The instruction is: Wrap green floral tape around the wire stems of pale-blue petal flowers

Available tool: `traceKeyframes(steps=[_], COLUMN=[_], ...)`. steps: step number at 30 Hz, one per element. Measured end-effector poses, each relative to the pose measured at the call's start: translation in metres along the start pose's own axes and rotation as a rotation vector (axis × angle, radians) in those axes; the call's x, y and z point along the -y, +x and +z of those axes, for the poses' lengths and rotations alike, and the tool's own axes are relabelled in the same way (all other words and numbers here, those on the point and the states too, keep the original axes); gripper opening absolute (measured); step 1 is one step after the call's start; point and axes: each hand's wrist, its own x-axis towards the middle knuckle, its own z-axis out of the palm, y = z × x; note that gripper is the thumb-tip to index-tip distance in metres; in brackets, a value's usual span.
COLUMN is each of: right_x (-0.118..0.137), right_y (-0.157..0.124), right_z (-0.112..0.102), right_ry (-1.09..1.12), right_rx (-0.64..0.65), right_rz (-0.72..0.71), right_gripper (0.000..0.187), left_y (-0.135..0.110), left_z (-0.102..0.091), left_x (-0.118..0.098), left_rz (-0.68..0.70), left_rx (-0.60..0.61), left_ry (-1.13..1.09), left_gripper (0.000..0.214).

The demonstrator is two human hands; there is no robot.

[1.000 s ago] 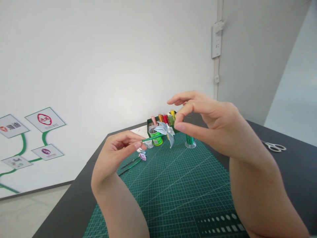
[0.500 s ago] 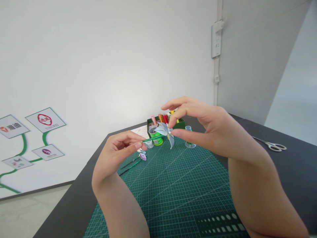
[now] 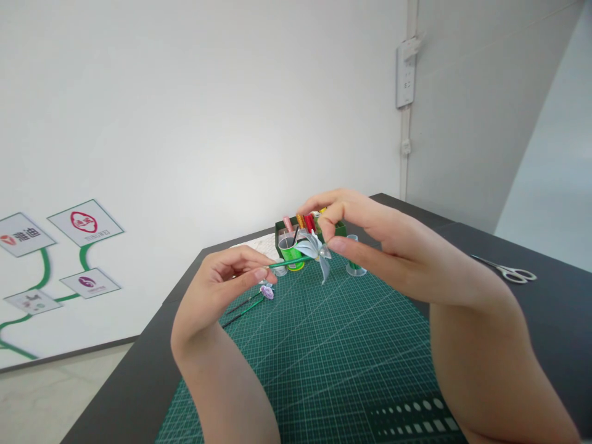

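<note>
My left hand (image 3: 226,280) pinches the green stem of an artificial flower (image 3: 313,245) between thumb and fingers, holding it nearly level above the mat. The flower has pale blue-grey petals and a pearly centre, and its head points right. My right hand (image 3: 365,234) is at the flower head, thumb and index finger closed together at a petal's edge on the right side. The other right fingers are curled above it. A small lilac flower (image 3: 267,291) on a green stem lies on the mat beyond my left wrist.
The green cutting mat (image 3: 333,345) covers much of the black table (image 3: 490,320). Behind the flower stand a green tin (image 3: 287,249), a dark green box (image 3: 340,229) of thread spools and a clear spool (image 3: 355,256). Scissors (image 3: 511,273) lie at right.
The flower head has shifted slightly right and down. My right thumb and index finger have moved from the flower's centre to its right edge. My left hand keeps its hold on the stem.
</note>
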Motion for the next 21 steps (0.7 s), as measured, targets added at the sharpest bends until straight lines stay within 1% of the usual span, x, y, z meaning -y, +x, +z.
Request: traceKeyframes(steps=[4,8,12,15,17,21], right_x=[0.0,-0.001,-0.003,-0.008,-0.015,-0.033], right_y=[-0.003,-0.005,-0.004,-0.004,-0.006,-0.015], right_z=[-0.004,-0.006,-0.006,-0.005,-0.005,-0.005], right_ry=[-0.005,-0.044,-0.14,-0.222,-0.262,-0.355], right_rx=[0.023,0.05,0.018,0.004,0.041,0.184], right_rz=[-0.011,-0.017,0.001,0.04,0.07,0.151], right_gripper=[0.008,0.009,0.011,0.013,0.015,0.02], left_y=[0.0,-0.001,-0.002,-0.002,-0.003,-0.002], left_z=[-0.001,-0.002,-0.002,-0.002,-0.003,-0.005], left_x=[0.003,0.005,0.004,0.004,0.005,0.007], left_rz=[-0.004,-0.005,0.006,0.026,0.035,0.071], left_rx=[-0.032,-0.06,-0.051,-0.055,-0.095,-0.242], left_ry=[-0.001,-0.056,-0.085,-0.092,-0.099,-0.097], left_gripper=[0.012,0.008,0.005,0.007,0.008,0.008])
